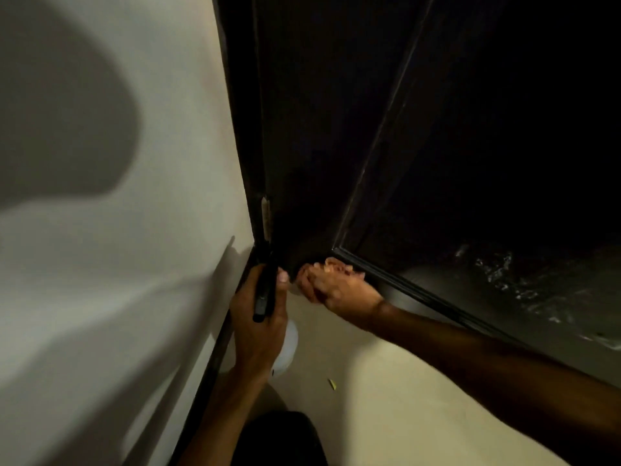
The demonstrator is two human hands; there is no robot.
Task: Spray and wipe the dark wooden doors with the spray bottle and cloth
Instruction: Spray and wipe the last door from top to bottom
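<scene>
My left hand (255, 331) grasps black-triggered translucent white spray bottle (289, 344) | right hand (336, 287) curled against dark wooden door (319, 129), cloth unseen, hold unclear | risk: overspray wetting metal hinge (266, 216), pale wall (134, 264)

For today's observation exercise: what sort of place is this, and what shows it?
Probably indoors in a home, low by a doorway: a dark wooden door on a hinge, a plain pale wall beside it, and a smooth cream floor.
</scene>
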